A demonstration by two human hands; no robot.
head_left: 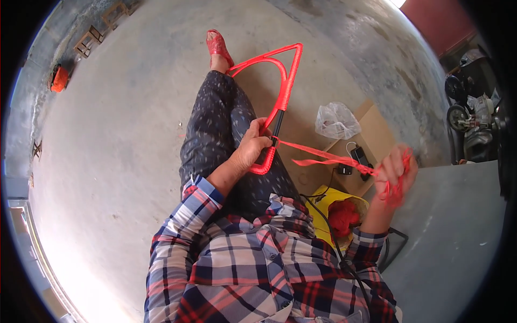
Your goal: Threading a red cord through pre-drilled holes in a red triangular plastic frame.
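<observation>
A roughly triangular frame [289, 86], mostly wound in red, lies over my legs, its far end by the red shoe. One short stretch of black bar [278, 123] is bare. My left hand [251, 148] is closed on the frame beside that bare stretch, near the wound corner. From the bar there, a red plastic strip [328, 155] runs out to the right. My right hand [396, 171], raised and a little blurred, is closed round a tangled bunch of the strip. A loose end hangs below the stretched part.
To my right stands a yellow bag [320, 207] with red material [343, 217] inside. Beyond it are an open cardboard box [371, 129], a clear plastic bag [337, 121] and a black device with cables [362, 157]. A wheeled machine [468, 116] stands at far right.
</observation>
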